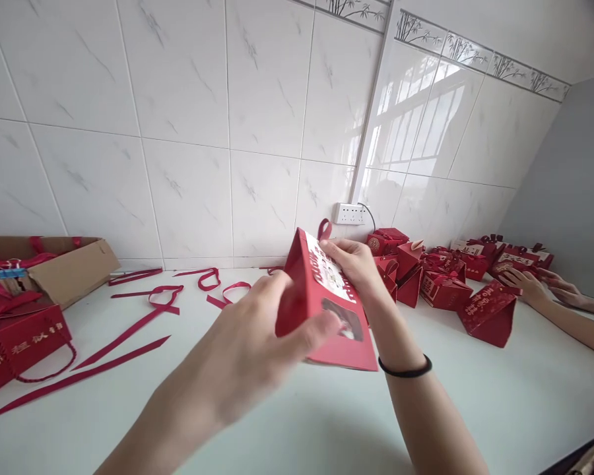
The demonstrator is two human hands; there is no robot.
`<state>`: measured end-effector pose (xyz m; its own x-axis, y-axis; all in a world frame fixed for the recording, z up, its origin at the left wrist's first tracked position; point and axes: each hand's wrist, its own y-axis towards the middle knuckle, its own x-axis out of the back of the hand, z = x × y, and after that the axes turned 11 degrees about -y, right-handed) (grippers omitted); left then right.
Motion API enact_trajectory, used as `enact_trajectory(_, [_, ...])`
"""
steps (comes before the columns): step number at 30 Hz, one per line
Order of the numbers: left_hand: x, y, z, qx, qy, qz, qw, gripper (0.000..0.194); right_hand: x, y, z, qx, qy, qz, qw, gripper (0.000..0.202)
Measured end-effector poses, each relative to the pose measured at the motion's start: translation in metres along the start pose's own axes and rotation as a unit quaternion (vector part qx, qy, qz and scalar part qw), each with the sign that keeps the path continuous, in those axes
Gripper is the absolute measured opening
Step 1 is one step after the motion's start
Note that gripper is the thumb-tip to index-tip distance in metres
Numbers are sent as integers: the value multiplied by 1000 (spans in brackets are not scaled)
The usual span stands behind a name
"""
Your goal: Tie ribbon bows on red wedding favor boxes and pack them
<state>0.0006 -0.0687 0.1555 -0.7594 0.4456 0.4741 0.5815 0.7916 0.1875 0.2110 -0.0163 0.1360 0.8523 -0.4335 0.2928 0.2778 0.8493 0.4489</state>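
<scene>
A red tent-shaped gift box [314,343] is tilted between my hands above the white table. It has a white printed panel with cut-out lettering and a small dark picture window. My right hand [354,260], with a black band at the wrist, is closed on the top edge, near a loop of red ribbon [325,228]. Around the lower left corner is my left hand [250,343], thumb across the front face and fingers at the left side. It is slightly blurred, and some of its fingertips are hidden.
Red ribbon strips [129,336] lie at the left by a cardboard box [74,270] and a red gift box with rope handle [24,340]. Several red gift boxes [440,290] stand at the right. Another person's hands [529,287] touch boxes there. A power socket [350,214] is on the tiled wall.
</scene>
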Motion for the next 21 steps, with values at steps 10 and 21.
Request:
enact_trajectory(10, [3, 68, 72, 91, -344, 17, 935, 31, 18, -23, 29, 4, -110, 12, 994, 32])
enact_trajectory(21, [6, 69, 76, 103, -436, 81, 890, 31, 12, -38, 41, 34, -129, -36, 990, 32])
